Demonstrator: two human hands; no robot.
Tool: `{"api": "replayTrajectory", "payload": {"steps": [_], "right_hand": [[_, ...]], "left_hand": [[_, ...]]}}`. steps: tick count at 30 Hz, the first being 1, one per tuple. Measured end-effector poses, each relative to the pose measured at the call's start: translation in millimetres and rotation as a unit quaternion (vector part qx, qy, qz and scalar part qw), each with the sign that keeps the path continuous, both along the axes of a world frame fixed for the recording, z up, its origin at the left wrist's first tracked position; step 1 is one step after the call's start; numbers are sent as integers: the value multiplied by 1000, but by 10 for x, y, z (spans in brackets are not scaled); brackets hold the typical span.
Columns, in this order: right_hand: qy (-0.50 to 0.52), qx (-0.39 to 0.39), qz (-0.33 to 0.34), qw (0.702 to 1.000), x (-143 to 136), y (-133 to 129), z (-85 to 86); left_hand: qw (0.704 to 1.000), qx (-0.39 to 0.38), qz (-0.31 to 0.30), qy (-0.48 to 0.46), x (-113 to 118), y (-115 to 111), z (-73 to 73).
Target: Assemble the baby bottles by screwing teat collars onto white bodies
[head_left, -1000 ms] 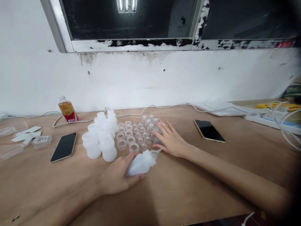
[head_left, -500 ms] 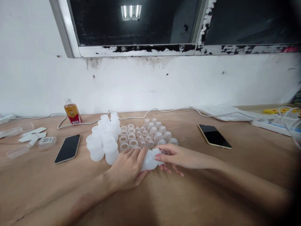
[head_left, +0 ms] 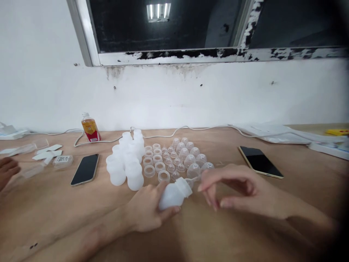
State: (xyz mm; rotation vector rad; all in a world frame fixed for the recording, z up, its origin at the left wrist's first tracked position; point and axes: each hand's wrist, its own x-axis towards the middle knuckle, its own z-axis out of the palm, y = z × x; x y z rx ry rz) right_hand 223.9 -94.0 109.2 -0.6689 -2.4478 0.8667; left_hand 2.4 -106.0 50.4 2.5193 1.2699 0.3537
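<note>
My left hand (head_left: 148, 209) is wrapped round a translucent white baby bottle (head_left: 171, 196), tilted with its mouth up to the right. A collar ring (head_left: 184, 187) sits at the bottle's mouth. To the right, my right hand (head_left: 240, 193) hovers apart from the bottle, slightly blurred, fingers curved and thumb separate, with nothing seen between them. Behind the hands stand several white bottles (head_left: 133, 174), rows of collar rings (head_left: 149, 171), small clear nipples (head_left: 171, 167) and clear domed caps (head_left: 193, 171). The held bottle partly hides the nearest pieces.
A phone (head_left: 85, 169) lies at left and another phone (head_left: 261, 162) at right. A drink bottle (head_left: 91, 128) stands near the wall beside a white cable (head_left: 174, 131). Clear plastic boxes (head_left: 63, 161) lie left, where another person's hand (head_left: 8, 170) shows. A power strip (head_left: 329, 149) lies right.
My right hand has let go of the bottle's neck and moved right, uncovering the collar ring. My left hand still grips the bottle. Another person's hand has appeared at the left edge.
</note>
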Motion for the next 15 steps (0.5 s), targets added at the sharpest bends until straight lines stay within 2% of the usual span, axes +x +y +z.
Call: {"api": "replayTrajectory", "payload": {"steps": [2, 4, 8, 9, 11, 13, 15], "right_hand": [[4, 27, -71, 997, -32, 52, -19], [-42, 37, -120, 991, -103, 131, -92], [-132, -65, -59, 987, -217, 284, -246], [-119, -68, -56, 989, -218, 313, -259], [-63, -40, -93, 993, -190, 361, -255], [-25, -8, -144, 989, -146, 390, -238], [-36, 9, -161, 986, -116, 393, -244]], "left_hand": [[1000, 5, 14, 0, 22, 10, -12], [1000, 13, 20, -3, 49, 15, -15], [999, 1, 42, -21, 24, -81, 14], [999, -13, 44, -25, -11, -138, 26], [998, -21, 44, -30, -120, -280, 45], [996, 43, 62, -50, -280, -423, 46], [978, 143, 125, -85, -481, -517, 19]]}}
